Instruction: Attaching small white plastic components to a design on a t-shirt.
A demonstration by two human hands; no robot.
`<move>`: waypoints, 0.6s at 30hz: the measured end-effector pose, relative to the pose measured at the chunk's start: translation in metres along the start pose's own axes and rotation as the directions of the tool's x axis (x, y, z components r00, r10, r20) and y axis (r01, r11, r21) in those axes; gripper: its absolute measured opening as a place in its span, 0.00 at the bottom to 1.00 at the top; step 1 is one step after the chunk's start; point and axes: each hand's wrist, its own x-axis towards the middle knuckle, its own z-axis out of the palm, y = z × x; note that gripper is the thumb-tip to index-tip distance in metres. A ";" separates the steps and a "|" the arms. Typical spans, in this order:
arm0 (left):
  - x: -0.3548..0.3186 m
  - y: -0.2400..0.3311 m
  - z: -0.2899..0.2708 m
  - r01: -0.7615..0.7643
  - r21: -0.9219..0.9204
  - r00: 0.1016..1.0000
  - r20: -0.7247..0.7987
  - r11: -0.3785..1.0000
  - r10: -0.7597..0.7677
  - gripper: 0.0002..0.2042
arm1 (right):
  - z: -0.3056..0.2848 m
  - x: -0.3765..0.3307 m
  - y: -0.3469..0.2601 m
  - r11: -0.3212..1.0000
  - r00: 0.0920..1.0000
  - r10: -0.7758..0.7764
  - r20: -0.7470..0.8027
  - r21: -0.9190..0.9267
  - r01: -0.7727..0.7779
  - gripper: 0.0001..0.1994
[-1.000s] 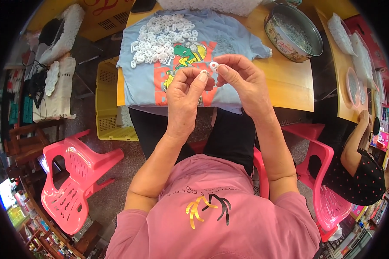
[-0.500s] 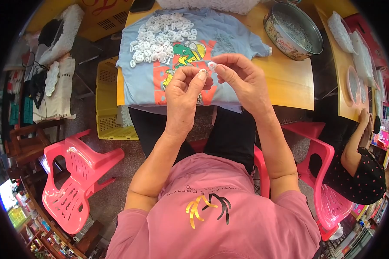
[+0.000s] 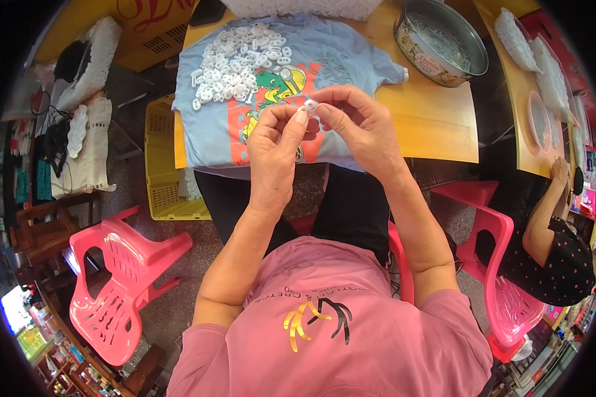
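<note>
Clearly both hands met over the front edge of the light-blue printed T-shirt (image 3: 218, 126) spread on the orange wooden table (image 3: 437, 126), and everything turned on one tiny thing between them — a small white plastic ring piece (image 3: 310, 105). It sat pinched at the fingertips, just above the shirt's bright dinosaur print (image 3: 278, 86) and nearer the person than the heap of small white plastic rings (image 3: 235, 63) lying on the far left part of that shirt.

The left hand (image 3: 275, 155) came up from below the piece, thumb and forefinger narrowed onto its left side. The right hand (image 3: 361, 129) closed on it from the right and slightly above, fingers curled tight, so the piece lay between the two grips with neither clearly nearer. Its long axis could not be told; it was too small and half covered by fingertips.

Relative to the shirt, the round metal tin (image 3: 440, 40) with a patterned wall stood well apart past its right sleeve. A yellow plastic crate (image 3: 162, 165) sat on the floor below the shirt's left edge, and a pink plastic chair (image 3: 122, 284) stood farther left still — another person's arm (image 3: 543, 218) rested at a second table off to the right.
</note>
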 end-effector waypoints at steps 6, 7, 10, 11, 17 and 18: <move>0.000 -0.002 0.002 -0.021 -0.001 1.000 -0.002 1.000 0.021 0.06 | 0.003 -0.002 0.005 0.999 0.999 -0.035 -0.024 -0.001 0.035 0.10; -0.001 -0.001 0.002 -0.026 0.002 1.000 0.003 1.000 0.026 0.06 | 0.002 -0.002 0.005 0.999 0.999 -0.035 -0.030 -0.002 0.035 0.10; -0.001 0.001 0.001 -0.030 0.004 0.999 0.019 1.000 0.030 0.07 | 0.001 -0.003 0.003 0.999 0.998 -0.052 -0.030 -0.003 0.052 0.10; -0.002 0.001 0.001 -0.033 0.003 0.999 0.024 0.999 0.033 0.07 | 0.002 -0.004 0.004 0.998 0.998 -0.062 -0.034 0.012 0.062 0.11; -0.003 -0.001 -0.002 -0.082 0.042 0.993 0.090 0.996 0.078 0.06 | 0.005 -0.006 0.001 0.988 0.996 -0.048 -0.073 0.144 0.058 0.10; -0.004 -0.001 -0.002 -0.082 0.043 0.993 0.092 0.996 0.077 0.06 | 0.005 -0.006 0.001 0.983 0.997 -0.036 -0.069 0.178 0.048 0.10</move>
